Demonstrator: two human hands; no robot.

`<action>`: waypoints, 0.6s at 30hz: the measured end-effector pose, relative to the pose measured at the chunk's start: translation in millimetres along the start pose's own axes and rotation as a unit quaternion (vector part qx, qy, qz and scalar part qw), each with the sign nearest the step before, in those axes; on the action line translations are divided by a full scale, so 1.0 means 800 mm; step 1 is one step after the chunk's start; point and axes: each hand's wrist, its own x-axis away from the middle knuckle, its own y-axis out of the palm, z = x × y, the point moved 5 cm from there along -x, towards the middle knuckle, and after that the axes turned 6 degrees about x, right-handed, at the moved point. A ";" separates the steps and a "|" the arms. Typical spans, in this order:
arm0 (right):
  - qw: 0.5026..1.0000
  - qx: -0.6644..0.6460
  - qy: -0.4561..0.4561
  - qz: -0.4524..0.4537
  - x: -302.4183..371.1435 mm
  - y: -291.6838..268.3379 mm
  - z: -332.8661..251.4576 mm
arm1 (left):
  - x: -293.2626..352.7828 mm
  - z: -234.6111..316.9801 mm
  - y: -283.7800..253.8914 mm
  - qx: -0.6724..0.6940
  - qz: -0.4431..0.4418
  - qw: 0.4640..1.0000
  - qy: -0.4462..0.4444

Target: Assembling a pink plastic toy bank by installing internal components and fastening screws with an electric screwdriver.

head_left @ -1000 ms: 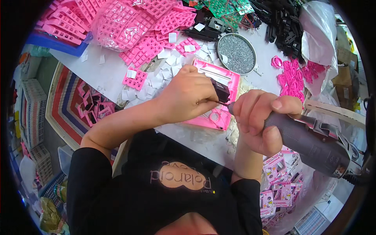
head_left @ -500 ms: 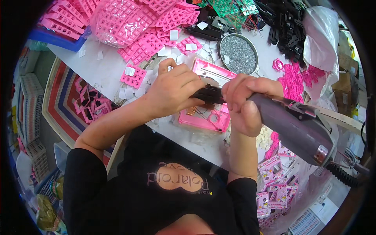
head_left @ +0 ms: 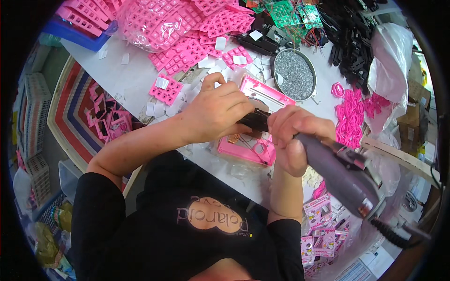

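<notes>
1. The landmark is the bright pink, rectangular plastic housing (head_left: pixel 243 156), which lies on the white worktop (head_left: pixel 125 84) in front of the person.
2. The dark, oblong plastic part (head_left: pixel 257 120) is above this housing and covers a portion of its middle.
3. The left hand (head_left: pixel 218 112) is at the left side of the housing. Its thumb and some fingers are clamped on the dark part; one finger is bent upward, apart from it.
4. The right hand (head_left: pixel 296 136) is at the right side of the housing. Its fingers are wrapped around the front end of the dark grey, cylinder-shaped electric screwdriver (head_left: pixel 340 174). I cannot tell if these fingers also press the dark part. The tip of the tool is hidden.
5. Just beyond the housing stands the round metal dish (head_left: pixel 314 79), filled with small silvery screws (head_left: pixel 294 72).
6. To the right of the housing is a pile of bright pink, ring-shaped plastic pieces (head_left: pixel 349 114).
7. Beyond the housing, toward the left, lie pink plastic sheets with square holes (head_left: pixel 176 56).
</notes>
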 end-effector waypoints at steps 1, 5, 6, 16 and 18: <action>1.000 -0.002 -0.012 -0.020 0.000 0.001 0.000 | 0.000 0.001 -0.001 0.004 0.002 1.000 0.001; 0.997 0.015 -0.036 -0.063 -0.001 0.000 0.001 | -0.001 0.004 0.000 0.014 0.027 0.999 0.018; 0.997 0.024 -0.036 -0.059 -0.001 0.002 0.001 | 0.000 0.005 0.001 0.017 0.038 0.999 0.026; 0.996 0.023 -0.034 -0.075 0.000 -0.001 0.000 | -0.004 0.007 -0.002 0.005 0.028 0.999 0.035; 0.997 0.032 -0.035 -0.067 0.000 0.000 -0.003 | -0.001 0.006 -0.002 0.010 0.012 0.999 0.030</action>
